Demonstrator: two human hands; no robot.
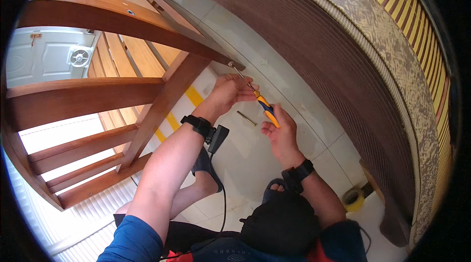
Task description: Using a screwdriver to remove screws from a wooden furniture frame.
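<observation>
My right hand (282, 132) grips the yellow-and-blue handle of a screwdriver (266, 107). Its metal shaft slants up to the left, and the tip meets a round metal fastener (231, 64) at the end of a brown wooden rail (186, 41). My left hand (229, 94) is closed about the shaft just below that end, fingertips beside the handle's top; exactly how they grip is partly hidden. On the floor between my hands lies a loose metal bolt (247, 118).
The slatted wooden bed frame (88, 90) fills the left side. A brown upholstered edge (314, 60) curves along the right. Yellow tape (353, 198) lies at lower right on the tiled floor (314, 137). A white fan (79, 56) stands by the far door (49, 53). A cable (225, 198) hangs from my left wrist.
</observation>
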